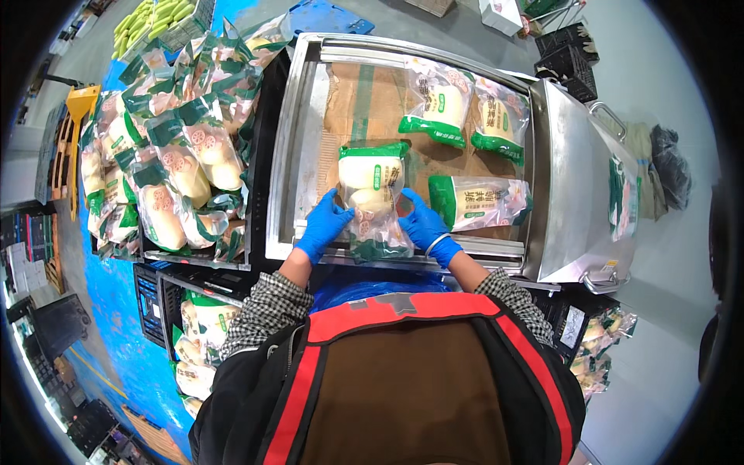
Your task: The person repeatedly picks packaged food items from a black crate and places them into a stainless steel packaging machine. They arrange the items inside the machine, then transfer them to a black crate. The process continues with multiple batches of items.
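Observation:
On the cardboard-covered bed (334, 122) of a stainless-steel machine lies a clear plastic bag of pale lotus root pieces (372, 195), its green printed end pointing away from me. My left hand (323, 224), in a blue glove, touches the bag's left edge with thumb and fingertips. At its right edge is my right hand (427, 225), also blue-gloved, with a pale band at the wrist and the fingers curved at the film. Another such bag (482, 203) lies sideways just right of my right hand. Two more bags, one (439, 102) beside the other (501, 119), rest at the far right.
Black crates (195, 258) at the left are heaped with bagged lotus root (186, 168). The machine's steel lid (581, 186) stands raised at the right. Below it a crate holds more bags (601, 343). A crate of long green vegetables (154, 23) stands far left.

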A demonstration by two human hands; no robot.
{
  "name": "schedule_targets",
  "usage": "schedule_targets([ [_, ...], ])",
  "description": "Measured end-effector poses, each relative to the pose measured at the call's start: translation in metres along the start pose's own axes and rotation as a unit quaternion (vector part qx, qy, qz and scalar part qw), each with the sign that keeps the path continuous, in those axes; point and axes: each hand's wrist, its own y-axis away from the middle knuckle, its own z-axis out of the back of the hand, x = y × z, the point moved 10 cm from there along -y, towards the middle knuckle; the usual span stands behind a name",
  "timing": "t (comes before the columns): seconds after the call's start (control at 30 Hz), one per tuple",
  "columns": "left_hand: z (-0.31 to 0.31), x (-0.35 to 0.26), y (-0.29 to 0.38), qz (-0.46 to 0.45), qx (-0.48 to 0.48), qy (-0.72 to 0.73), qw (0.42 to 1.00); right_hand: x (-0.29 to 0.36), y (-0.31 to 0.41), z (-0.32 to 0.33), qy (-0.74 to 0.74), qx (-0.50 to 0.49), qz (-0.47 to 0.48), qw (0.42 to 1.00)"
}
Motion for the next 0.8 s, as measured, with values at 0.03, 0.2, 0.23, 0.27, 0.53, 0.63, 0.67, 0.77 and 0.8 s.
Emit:
schedule_targets([
  [0.03,0.003,0.004,0.001,0.01,0.006,0.078,0.997,0.005,-0.001,0.002,-0.007,0.004,-0.028,1.0],
  [0.2,0.046,-0.061,0.012,0.004,0.018,0.366,0.93,0.064,-0.013,0.045,-0.41,0.029,0.034,0.911],
  [0.23,0.056,-0.083,0.013,-0.013,0.028,0.398,0.917,0.062,-0.021,0.049,-0.444,0.1,0.011,0.891],
  [0.27,0.062,-0.085,0.008,-0.02,0.051,0.422,0.905,0.062,-0.027,0.052,-0.469,0.127,-0.03,0.874],
  [0.53,0.114,-0.115,-0.04,-0.152,-0.169,0.112,0.967,0.081,-0.093,0.09,-0.561,0.099,-0.006,0.822],
  [0.63,0.114,-0.14,-0.058,-0.231,-0.12,0.234,0.937,0.092,-0.115,0.113,-0.412,0.062,0.099,0.903],
  [0.67,0.112,-0.139,-0.065,-0.201,-0.09,0.274,0.936,0.084,-0.124,0.112,-0.42,0.046,0.072,0.904],
  [0.77,0.103,-0.137,-0.081,-0.144,-0.043,0.361,0.921,0.078,-0.142,0.134,-0.416,-0.063,0.118,0.9],
  [0.8,0.104,-0.137,-0.082,-0.146,-0.062,0.369,0.916,0.081,-0.148,0.144,-0.358,-0.091,0.148,0.918],
])
